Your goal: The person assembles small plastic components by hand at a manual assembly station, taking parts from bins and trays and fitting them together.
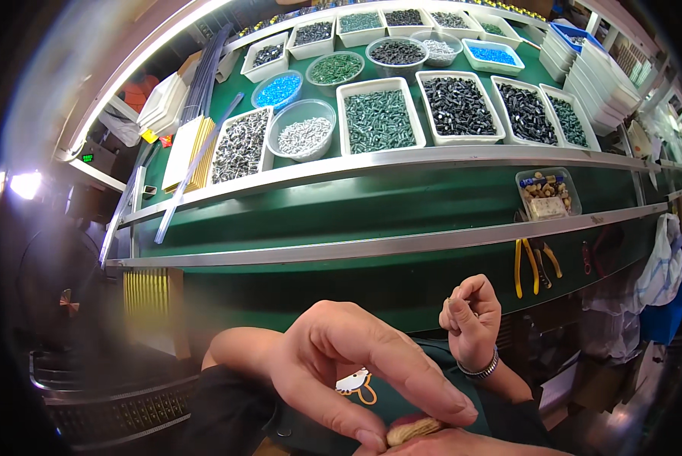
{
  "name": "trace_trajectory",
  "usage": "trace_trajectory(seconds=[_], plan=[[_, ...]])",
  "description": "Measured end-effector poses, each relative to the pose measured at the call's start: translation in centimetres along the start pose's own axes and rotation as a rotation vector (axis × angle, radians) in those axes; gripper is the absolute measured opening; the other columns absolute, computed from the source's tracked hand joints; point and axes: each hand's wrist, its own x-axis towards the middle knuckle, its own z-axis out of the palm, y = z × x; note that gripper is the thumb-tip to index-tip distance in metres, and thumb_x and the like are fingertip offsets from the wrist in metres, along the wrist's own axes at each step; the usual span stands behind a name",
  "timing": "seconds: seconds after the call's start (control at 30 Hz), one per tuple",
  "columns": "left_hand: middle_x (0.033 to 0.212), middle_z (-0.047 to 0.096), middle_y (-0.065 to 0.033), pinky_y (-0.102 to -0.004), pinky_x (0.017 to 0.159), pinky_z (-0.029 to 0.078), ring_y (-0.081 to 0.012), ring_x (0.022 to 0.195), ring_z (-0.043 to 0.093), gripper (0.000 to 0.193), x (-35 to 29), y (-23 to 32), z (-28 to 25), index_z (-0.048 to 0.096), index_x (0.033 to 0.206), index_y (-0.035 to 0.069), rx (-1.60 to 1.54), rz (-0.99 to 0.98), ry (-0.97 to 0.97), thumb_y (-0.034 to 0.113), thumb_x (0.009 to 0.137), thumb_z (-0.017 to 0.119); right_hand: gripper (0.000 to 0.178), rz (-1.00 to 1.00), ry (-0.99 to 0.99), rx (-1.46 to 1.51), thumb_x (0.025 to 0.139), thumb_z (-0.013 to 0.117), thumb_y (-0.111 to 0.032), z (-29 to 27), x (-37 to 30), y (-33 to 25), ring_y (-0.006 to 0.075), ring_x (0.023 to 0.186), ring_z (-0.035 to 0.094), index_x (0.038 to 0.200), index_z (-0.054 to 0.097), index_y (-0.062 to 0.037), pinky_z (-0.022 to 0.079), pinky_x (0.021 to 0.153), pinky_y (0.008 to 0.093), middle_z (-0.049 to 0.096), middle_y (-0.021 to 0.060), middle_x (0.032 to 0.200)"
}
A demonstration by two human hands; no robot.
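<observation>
Close to the camera, my left hand reaches across from the left. Its thumb and fingers pinch a peanut at the lower edge of the picture, with a tan, ridged shell and something reddish along it. Out to the right, my right hand, with a metal band at its wrist, is held up in front of the bench with the fingers curled in. Something small may sit between those fingertips, but it is too small to name. A green apron with a cartoon print shows behind the left hand.
Beyond a metal rail, the green bench bears trays of black and green pieces and a bowl of white ones. A tub of brownish lumps and yellow-handled pliers lie at right.
</observation>
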Motion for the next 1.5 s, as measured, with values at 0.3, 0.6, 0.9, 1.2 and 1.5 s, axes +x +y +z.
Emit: trace_trajectory(seconds=[0.3,0.6,0.9,1.2,1.5], plan=[[0.113,0.063,-0.0374,-0.0452,0.098,0.053,-0.0428,0.112,0.064,0.032,-0.2,0.2,-0.5,0.061,0.115,-0.014,0.101,0.035,-0.059,-0.008,0.084,0.064,0.015,0.005,-0.007,0.000,0.093,0.060,0.004,-0.3,0.7,0.4,0.0053,0.051,0.033,0.096,0.048,-0.0037,0.030,0.045,0.0191,0.047,0.0006,0.072],[0.115,0.065,-0.0314,-0.0347,0.093,0.057,-0.0343,0.107,0.068,0.024,0.6,3.2,2.9,0.066,0.110,-0.013,0.343,-0.331,0.286,-0.013,0.086,0.062,0.017,0.080,-0.002,-0.018,0.091,0.062,0.005,-0.6,0.8,0.5,0.0048,0.052,0.034,0.097,0.049,-0.0041,0.031,0.046,0.0184,0.048,0.0003,0.073],[0.114,0.067,-0.0282,-0.0313,0.088,0.059,-0.0286,0.100,0.071,0.023,0.9,3.5,2.5,0.069,0.106,-0.011,0.491,-0.262,0.207,-0.017,0.084,0.061,0.017,0.073,-0.016,0.004,0.091,0.063,0.004,-0.6,0.8,0.7,0.0049,0.053,0.035,0.096,0.049,-0.0042,0.031,0.047,0.0181,0.049,0.0003,0.074],[0.113,0.066,-0.0300,-0.0333,0.085,0.060,-0.0299,0.096,0.071,0.035,0.1,2.9,1.6,0.061,0.116,-0.015,0.473,-0.209,0.156,-0.020,0.082,0.062,0.017,0.171,-0.048,0.029,0.091,0.064,0.003,-0.4,1.0,1.0,0.0051,0.053,0.035,0.096,0.049,-0.0041,0.031,0.047,0.0183,0.048,0.0000,0.074],[0.114,0.064,-0.0349,-0.0340,0.083,0.060,-0.0340,0.095,0.070,0.062,0.1,2.9,0.8,0.037,0.139,-0.017,0.346,-0.259,0.116,-0.022,0.081,0.060,0.013,0.379,-0.123,0.116,0.094,0.062,-0.002,-0.3,0.8,0.9,0.0059,0.053,0.034,0.094,0.049,-0.0053,0.029,0.047,0.0194,0.046,-0.0007,0.071]])
